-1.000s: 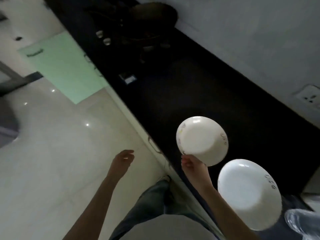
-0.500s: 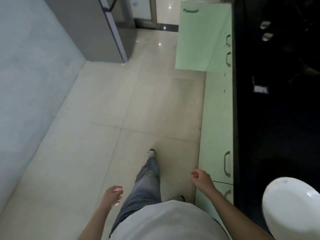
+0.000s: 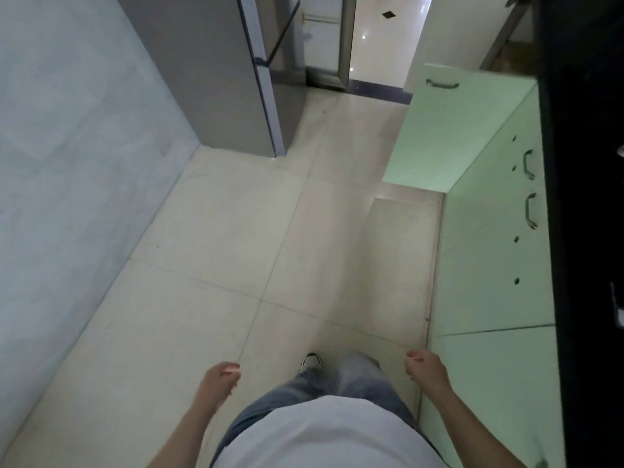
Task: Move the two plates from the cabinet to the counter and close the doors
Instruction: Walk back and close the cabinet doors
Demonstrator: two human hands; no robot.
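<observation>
Head view, looking down along a narrow kitchen aisle. Person stands on the tiled floor (image 3: 236, 248), both arms hanging forward at waist height.

Left hand (image 3: 221, 378): empty, fingers loosely curled inward, not gripping anything, over bare floor. Right hand (image 3: 426, 368): empty too, fingers curled into a loose half-fist, just beside the face of the pale green lower cabinets (image 3: 489, 282), not clearly touching them.

Cabinet door (image 3: 449, 130): one pale green door stands swung wide open into the aisle, well ahead of the right hand, its handle (image 3: 441, 84) at the far edge. Nearer fronts along the same run look shut; two metal pull handles (image 3: 529, 187) visible on them.

Counter (image 3: 587, 163): black top runs down the right edge of frame, very dark, surface detail mostly unreadable. Plates: not in frame; only a thin strip of the counter shows.

Other: grey fridge (image 3: 216, 69) on the left side of the aisle against the plain grey wall (image 3: 67, 146), opposite the open door. Doorway with a metal frame (image 3: 346, 38) at the far end. One shoe (image 3: 310, 363) and blue jeans (image 3: 337, 380) visible below a light shirt (image 3: 327, 434).
</observation>
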